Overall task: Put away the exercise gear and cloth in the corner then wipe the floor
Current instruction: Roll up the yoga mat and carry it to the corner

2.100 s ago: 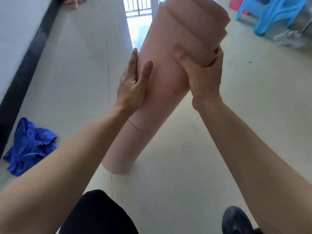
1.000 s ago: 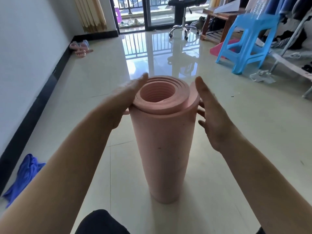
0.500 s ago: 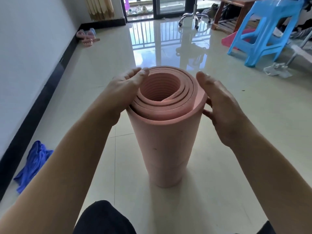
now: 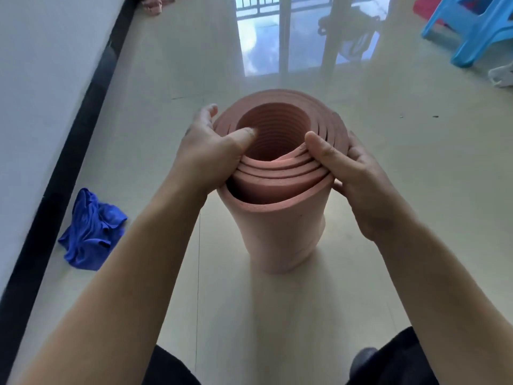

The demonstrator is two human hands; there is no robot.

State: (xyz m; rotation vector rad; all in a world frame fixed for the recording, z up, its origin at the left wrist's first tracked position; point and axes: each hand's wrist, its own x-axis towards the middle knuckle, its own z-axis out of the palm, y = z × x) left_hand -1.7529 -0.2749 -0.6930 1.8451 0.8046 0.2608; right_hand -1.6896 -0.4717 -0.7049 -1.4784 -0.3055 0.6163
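We grip the upright pink rolled mat (image 4: pixel 280 218) at its top rim, left hand (image 4: pixel 211 151) and right hand (image 4: pixel 352 168) both pinching the layers, blue cloth (image 4: pixel 91 232) by the wall

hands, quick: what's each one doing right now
left hand: holding the rolled pink mat, gripping its top rim with the thumb inside the coil
right hand: holding the same mat, pinching the layers at the rim

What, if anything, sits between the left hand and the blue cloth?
Nothing visible: only floor lies between the left hand and the blue cloth by the wall. But both hands grip the rolled mat, the right hand too.
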